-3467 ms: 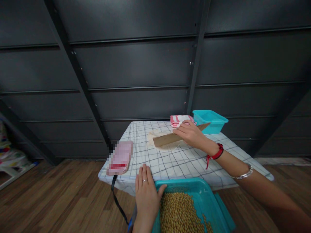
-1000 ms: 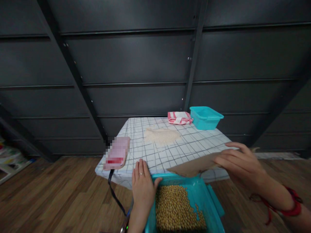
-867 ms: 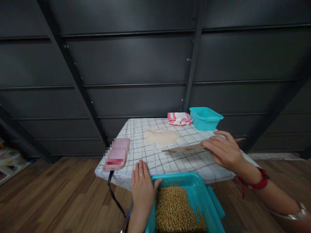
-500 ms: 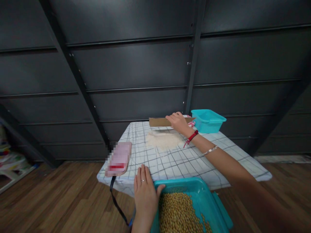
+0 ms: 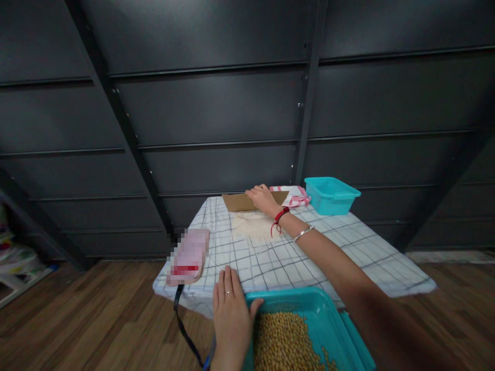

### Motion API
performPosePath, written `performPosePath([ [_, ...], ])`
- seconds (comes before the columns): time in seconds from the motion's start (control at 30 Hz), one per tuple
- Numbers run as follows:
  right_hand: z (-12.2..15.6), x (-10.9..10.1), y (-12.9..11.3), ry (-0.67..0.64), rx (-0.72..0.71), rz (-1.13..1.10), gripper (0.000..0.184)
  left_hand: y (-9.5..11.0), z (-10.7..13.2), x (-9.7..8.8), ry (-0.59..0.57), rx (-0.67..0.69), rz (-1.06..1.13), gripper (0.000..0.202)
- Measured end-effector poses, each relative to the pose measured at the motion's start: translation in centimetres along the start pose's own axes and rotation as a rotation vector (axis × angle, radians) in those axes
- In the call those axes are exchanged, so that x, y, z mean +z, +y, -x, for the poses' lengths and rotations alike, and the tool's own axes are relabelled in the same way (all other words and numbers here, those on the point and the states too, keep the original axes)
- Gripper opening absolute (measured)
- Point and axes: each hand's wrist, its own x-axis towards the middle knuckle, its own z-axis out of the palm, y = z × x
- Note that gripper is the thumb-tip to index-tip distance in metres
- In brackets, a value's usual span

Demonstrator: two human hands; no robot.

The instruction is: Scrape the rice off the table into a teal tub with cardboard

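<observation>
My right hand (image 5: 262, 199) reaches to the far side of the table and is closed on a brown cardboard strip (image 5: 238, 202), held on edge just behind a pale heap of rice (image 5: 252, 226) on the checked cloth. At the near edge, my left hand (image 5: 232, 315) grips the rim of a teal tray (image 5: 327, 322) filled with soybeans (image 5: 284, 342), thumb inside and fingers flat outside. A ring shows on one finger.
The table wears a white grid-pattern cloth (image 5: 294, 257). A small teal tub (image 5: 331, 195) and a folded pink-and-white towel (image 5: 296, 195) sit at the far right. A pink pouch (image 5: 188, 256) with a dark strap hangs at the left edge. Dark metal panels rise behind; wooden floor surrounds.
My right hand carried the cardboard strip from near the tray back across the table to the far side of the rice heap, then slid it leftward. The left hand stayed on the tray.
</observation>
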Motion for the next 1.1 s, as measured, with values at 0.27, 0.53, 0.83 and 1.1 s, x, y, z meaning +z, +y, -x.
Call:
performPosePath([
  [0.27,0.8,0.2,0.1,-0.011,-0.07,-0.077,0.025,0.0,0.1,0.1,0.0,-0.003,-0.029,0.065],
  [0.53,3.0,0.2,-0.2,-0.01,-0.137,-0.149,0.026,0.0,0.2,0.2,0.015,0.007,-0.03,0.068],
  [0.83,1.9,-0.6,0.2,0.032,-0.09,-0.184,0.033,0.0,0.2,0.2,0.021,0.012,-0.043,0.065],
  [1.1,1.1,-0.2,-0.6,0.014,-0.13,-0.239,0.03,0.0,0.2,0.3,-0.015,-0.02,-0.001,0.067],
])
